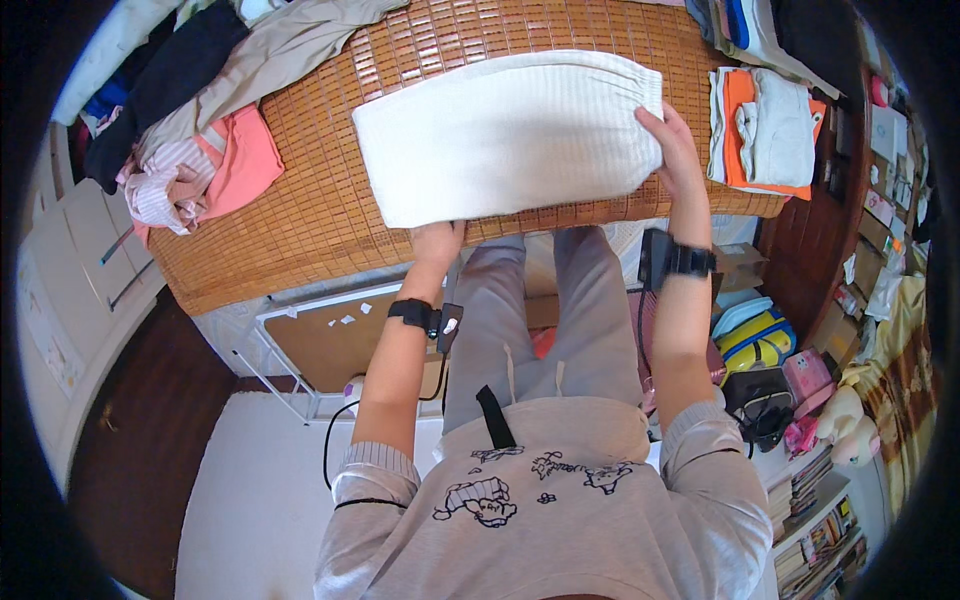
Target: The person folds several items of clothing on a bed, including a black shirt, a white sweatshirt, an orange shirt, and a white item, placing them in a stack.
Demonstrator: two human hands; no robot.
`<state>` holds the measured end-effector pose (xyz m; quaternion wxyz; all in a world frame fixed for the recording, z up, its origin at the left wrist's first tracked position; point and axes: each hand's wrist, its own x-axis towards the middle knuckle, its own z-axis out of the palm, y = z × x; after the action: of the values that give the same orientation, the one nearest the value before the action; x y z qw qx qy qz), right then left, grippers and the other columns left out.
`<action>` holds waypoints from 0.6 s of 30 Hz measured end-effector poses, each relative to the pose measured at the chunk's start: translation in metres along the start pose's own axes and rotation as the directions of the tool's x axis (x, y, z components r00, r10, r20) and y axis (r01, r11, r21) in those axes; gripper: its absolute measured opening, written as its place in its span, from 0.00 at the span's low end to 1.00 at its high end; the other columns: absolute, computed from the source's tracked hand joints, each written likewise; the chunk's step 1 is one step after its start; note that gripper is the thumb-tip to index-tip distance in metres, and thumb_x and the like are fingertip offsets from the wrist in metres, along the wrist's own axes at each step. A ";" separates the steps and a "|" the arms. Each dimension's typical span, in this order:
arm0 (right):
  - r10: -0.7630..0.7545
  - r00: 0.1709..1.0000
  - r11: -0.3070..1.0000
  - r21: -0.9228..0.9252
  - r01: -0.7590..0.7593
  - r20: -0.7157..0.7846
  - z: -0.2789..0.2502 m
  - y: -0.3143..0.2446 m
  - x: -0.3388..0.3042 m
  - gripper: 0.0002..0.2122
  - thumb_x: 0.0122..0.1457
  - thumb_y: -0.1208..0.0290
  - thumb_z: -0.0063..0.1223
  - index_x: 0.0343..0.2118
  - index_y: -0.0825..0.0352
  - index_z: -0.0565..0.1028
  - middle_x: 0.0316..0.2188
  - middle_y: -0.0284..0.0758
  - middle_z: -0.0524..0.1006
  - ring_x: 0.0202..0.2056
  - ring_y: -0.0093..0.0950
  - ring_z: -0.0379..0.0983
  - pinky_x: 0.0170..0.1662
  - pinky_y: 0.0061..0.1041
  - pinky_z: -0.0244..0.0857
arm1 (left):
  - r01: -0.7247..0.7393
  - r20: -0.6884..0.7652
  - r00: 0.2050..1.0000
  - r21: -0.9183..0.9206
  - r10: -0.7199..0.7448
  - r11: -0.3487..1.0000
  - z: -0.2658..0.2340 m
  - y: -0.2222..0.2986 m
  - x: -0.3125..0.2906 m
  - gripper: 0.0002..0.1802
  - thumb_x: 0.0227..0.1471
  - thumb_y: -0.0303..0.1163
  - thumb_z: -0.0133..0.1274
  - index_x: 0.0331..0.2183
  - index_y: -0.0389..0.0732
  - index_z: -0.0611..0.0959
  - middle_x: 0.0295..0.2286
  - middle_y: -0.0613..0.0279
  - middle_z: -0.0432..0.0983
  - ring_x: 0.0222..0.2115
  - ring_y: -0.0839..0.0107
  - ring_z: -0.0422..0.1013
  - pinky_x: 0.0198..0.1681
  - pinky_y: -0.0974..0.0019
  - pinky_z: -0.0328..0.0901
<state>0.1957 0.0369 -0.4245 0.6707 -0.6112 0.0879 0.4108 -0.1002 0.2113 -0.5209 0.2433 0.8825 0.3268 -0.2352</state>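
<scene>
A folded white ribbed knit garment [510, 135] lies across the bamboo mat in front of me, its right end gathered like a cuff or waistband. My right hand [675, 150] grips that gathered end, thumb on top and the other fingers around the edge. At the near left corner, my left hand [438, 243] reaches under the garment's edge. The cloth hides its fingers, so I cannot see whether they pinch it.
The brown bamboo mat [310, 200] covers the bed. At left are a pink garment [250, 165], a striped one [170, 190] and beige trousers [270, 65]. Folded white and orange clothes [780, 125] are stacked at right. A white-framed board [335, 345] stands below the mat's edge.
</scene>
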 end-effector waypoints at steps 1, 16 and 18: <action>0.039 0.998 0.998 -0.040 -0.041 -0.058 -0.022 0.018 0.018 0.16 0.47 0.74 0.54 0.40 0.72 0.67 0.33 0.37 0.74 0.34 0.24 0.70 0.36 0.18 0.63 | -0.003 0.005 1.000 0.003 0.003 1.000 -0.002 0.003 -0.001 0.26 0.47 0.44 0.43 0.46 0.40 0.68 0.46 0.46 0.61 0.47 0.50 0.56 0.50 0.54 0.49; -0.488 0.794 0.859 -0.364 0.361 -0.362 -0.054 0.080 0.022 0.13 0.47 0.72 0.55 0.33 0.73 0.69 0.27 0.34 0.73 0.28 0.19 0.67 0.33 0.15 0.61 | -0.084 0.004 0.996 0.030 0.084 0.996 -0.010 -0.013 -0.003 0.27 0.46 0.49 0.43 0.44 0.40 0.70 0.42 0.45 0.65 0.45 0.51 0.60 0.49 0.55 0.49; -0.519 0.782 0.664 -0.739 0.114 -0.346 -0.062 0.087 0.027 0.16 0.47 0.66 0.55 0.36 0.71 0.69 0.28 0.40 0.73 0.30 0.27 0.68 0.36 0.23 0.61 | -0.131 -0.029 0.991 0.063 0.133 0.989 -0.012 -0.012 -0.002 0.27 0.47 0.49 0.43 0.44 0.39 0.70 0.42 0.46 0.66 0.45 0.51 0.60 0.50 0.54 0.49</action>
<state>0.1795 -0.0143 -0.5212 0.4095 -0.9069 -0.0007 0.0987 -0.1067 0.2254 -0.5132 0.2259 0.9130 0.2642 -0.2135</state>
